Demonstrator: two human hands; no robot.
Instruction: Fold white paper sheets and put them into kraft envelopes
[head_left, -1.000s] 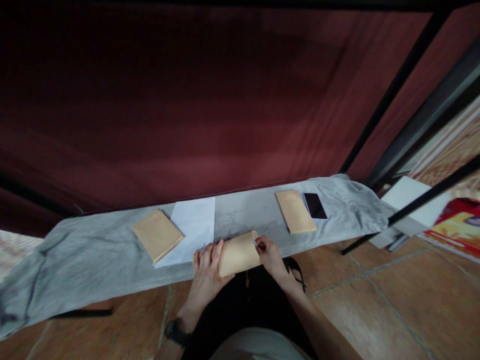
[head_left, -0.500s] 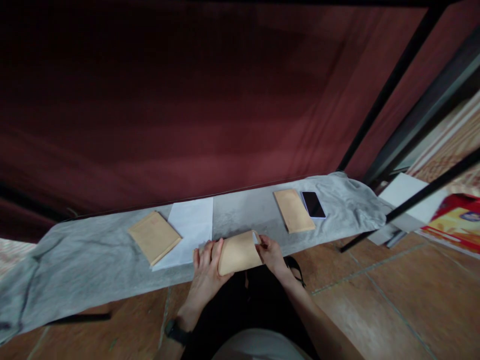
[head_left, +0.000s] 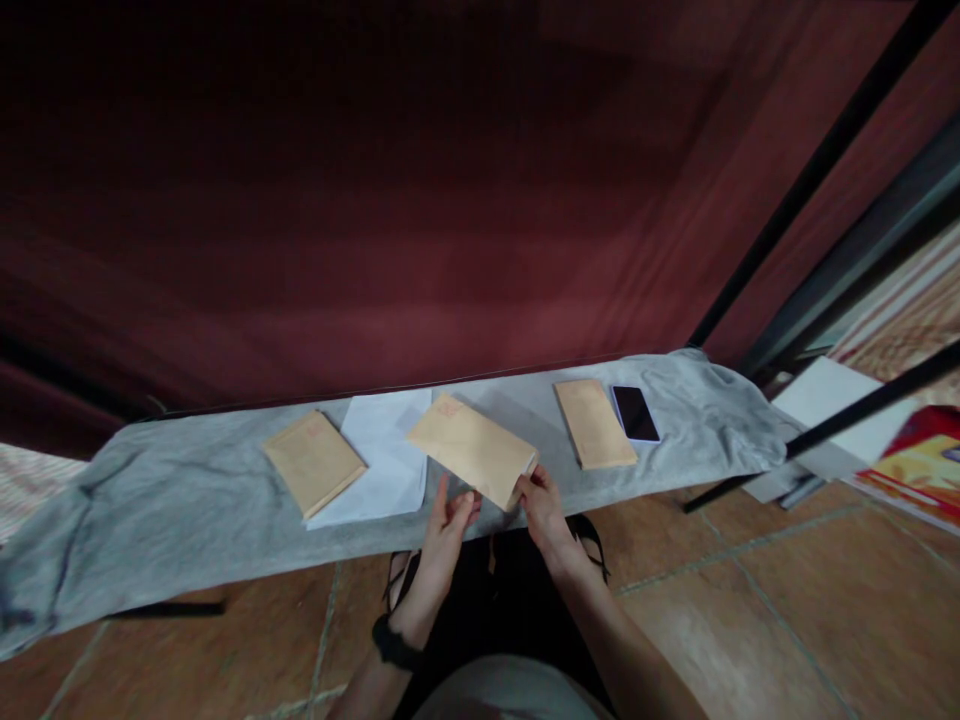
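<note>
A brown paper envelope (head_left: 472,447) hangs tilted over the front of the grey cloth. My right hand (head_left: 541,508) pinches it at its near right end, where a bit of white shows at the opening. Just below the envelope's lower edge is my left hand (head_left: 447,533), fingers apart and holding nothing. White paper sheets (head_left: 382,440) lie behind and to the left, partly under the envelope. On their left edge rests a pile of brown envelopes (head_left: 315,462). Another stack of brown envelopes (head_left: 595,424) lies to the right.
A phone (head_left: 636,413) lies beside the right stack. Grey cloth (head_left: 202,500) covers the long narrow bench. Dark red fabric (head_left: 450,250) hangs behind it. Black metal poles (head_left: 810,190) and a red-and-yellow box (head_left: 919,465) are at the right, above a tiled floor.
My left hand has let go of the envelope and moved slightly right and down. The envelope has swung round, its far end now pointing up and left, still in my right hand.
</note>
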